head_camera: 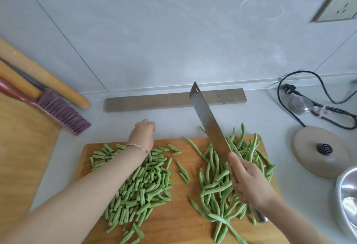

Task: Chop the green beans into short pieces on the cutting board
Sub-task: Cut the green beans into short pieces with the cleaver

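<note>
a pale grey bench (173, 120) runs back to a matching wall (173, 31), where one socket (340, 2) is clipped by the right frame edge. a wooden surface (23, 147) at far left is cropped too. the cutting board (185, 205) lies nearest, its near edge out of frame. on its left half sits one heap of short cut pieces (143, 185); on its right half, one tangle of whole green beans (218, 182) (too many to count in either). the right hand (249, 183) has its grip wrapped round the handle of one cleaver (208, 122), the blade lifted over the whole beans with its tip toward the wall and the handle mostly hidden in the palm. the left hand (144, 133) hangs past the board's far edge with its fingers turned under out of sight, so its grip cannot be told. one metal bowl (347, 195) is cut off at right.
</note>
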`<state>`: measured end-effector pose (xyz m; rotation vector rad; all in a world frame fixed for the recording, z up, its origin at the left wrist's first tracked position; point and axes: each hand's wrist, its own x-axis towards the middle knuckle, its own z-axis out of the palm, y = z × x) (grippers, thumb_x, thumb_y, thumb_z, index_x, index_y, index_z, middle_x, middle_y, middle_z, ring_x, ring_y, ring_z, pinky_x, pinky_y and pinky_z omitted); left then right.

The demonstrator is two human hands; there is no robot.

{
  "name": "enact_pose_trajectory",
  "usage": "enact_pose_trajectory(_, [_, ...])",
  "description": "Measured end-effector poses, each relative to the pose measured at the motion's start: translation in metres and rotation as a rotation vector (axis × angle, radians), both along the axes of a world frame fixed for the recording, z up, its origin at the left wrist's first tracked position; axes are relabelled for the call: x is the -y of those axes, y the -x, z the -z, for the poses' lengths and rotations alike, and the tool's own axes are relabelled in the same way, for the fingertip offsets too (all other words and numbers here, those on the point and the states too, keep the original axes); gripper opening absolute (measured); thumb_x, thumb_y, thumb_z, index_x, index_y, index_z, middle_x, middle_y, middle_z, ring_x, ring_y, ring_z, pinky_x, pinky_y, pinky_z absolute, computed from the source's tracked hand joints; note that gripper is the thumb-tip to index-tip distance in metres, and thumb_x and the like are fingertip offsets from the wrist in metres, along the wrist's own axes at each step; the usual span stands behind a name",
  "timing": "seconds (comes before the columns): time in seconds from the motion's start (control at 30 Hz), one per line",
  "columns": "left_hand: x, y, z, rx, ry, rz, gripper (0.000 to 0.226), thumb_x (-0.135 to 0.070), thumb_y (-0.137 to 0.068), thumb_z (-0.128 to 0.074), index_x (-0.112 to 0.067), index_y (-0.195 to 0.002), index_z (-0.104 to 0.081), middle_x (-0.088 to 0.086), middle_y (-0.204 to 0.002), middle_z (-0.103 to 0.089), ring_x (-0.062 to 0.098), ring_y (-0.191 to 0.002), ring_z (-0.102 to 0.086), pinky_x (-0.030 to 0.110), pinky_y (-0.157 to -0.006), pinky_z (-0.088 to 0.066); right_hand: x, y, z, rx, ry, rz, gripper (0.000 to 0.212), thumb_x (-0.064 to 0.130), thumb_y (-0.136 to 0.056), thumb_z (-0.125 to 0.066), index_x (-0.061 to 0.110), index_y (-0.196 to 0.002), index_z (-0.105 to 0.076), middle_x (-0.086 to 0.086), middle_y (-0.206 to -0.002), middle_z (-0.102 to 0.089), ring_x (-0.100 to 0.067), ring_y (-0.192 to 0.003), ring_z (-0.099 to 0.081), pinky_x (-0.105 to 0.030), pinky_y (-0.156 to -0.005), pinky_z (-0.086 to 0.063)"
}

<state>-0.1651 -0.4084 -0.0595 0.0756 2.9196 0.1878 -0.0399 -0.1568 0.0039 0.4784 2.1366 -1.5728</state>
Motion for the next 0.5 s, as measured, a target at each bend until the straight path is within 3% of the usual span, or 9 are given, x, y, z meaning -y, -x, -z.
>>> enact_pose_trajectory(0.1, [0.010,-0.041,-0.008,0.014,0.169,0.093,0.028,0.012,-0.082,-0.041,-0.007,-0.098,-0.055,0.007,-0.104,-0.050,0.025,-0.103,-0.047,0.029,-0.078,-0.045,-0.007,-0.014,-0.004,-0.009,-0.008,-0.004,0.062,0.073,-0.064,-0.037,0.012,-0.068,-0.030,0.007,-0.043,-0.025,-0.010,-0.036,-0.021,-0.020,-0.037,-0.023])
enact_pose_trajectory(0.27, [0.034,-0.103,0.003,0.146,0.301,0.032,0.033,0.009,-0.084,-0.043,-0.008,-0.111,-0.051,0.006,-0.110,-0.048,0.020,-0.104,-0.047,0.026,-0.079,-0.047,-0.014,-0.040,-0.003,-0.003,-0.018,-0.009,0.062,0.073,-0.062,-0.040,0.011,-0.068,-0.032,0.005,-0.044,-0.027,-0.012,-0.037,-0.020,-0.020,-0.039,-0.021])
enact_pose_trajectory(0.37, [0.025,-0.127,-0.001,0.044,0.292,0.055,0.041,0.002,-0.081,-0.055,-0.011,-0.119,-0.052,0.008,-0.114,-0.052,0.023,-0.104,-0.050,0.027,-0.072,-0.049,-0.016,-0.057,-0.005,0.017,0.023,0.018,0.061,0.070,-0.063,-0.041,0.011,-0.070,-0.032,0.003,-0.045,-0.024,-0.013,-0.037,-0.018,-0.019,-0.039,-0.018])
enact_pose_trajectory(0.43, [0.003,-0.145,-0.002,-0.149,0.201,0.181,0.044,-0.012,-0.062,-0.079,-0.012,-0.103,-0.065,0.009,-0.100,-0.061,0.026,-0.091,-0.059,0.032,-0.068,-0.053,-0.022,-0.068,-0.007,0.019,0.020,0.038,0.057,0.068,-0.066,-0.041,0.012,-0.070,-0.030,0.005,-0.044,-0.023,-0.012,-0.037,-0.017,-0.018,-0.039,-0.017])
enact_pose_trajectory(0.47, [-0.013,-0.158,-0.001,-0.224,0.110,0.271,0.051,-0.023,-0.055,-0.084,-0.014,-0.102,-0.066,0.011,-0.101,-0.062,0.028,-0.092,-0.061,0.036,-0.073,-0.054,-0.027,-0.076,-0.007,0.021,0.014,0.054,0.055,0.066,-0.068,-0.040,0.012,-0.070,-0.029,0.006,-0.043,-0.023,-0.011,-0.037,-0.018,-0.018,-0.039,-0.017])
enact_pose_trajectory(0.5, [-0.032,-0.171,0.001,-0.177,0.029,0.356,0.064,-0.038,-0.059,-0.081,-0.018,-0.116,-0.060,0.014,-0.116,-0.057,0.031,-0.106,-0.057,0.043,-0.086,-0.050,-0.031,-0.080,-0.007,0.022,0.010,0.066,0.052,0.063,-0.071,-0.039,0.012,-0.070,-0.029,0.006,-0.043,-0.023,-0.011,-0.036,-0.018,-0.017,-0.039,-0.017])
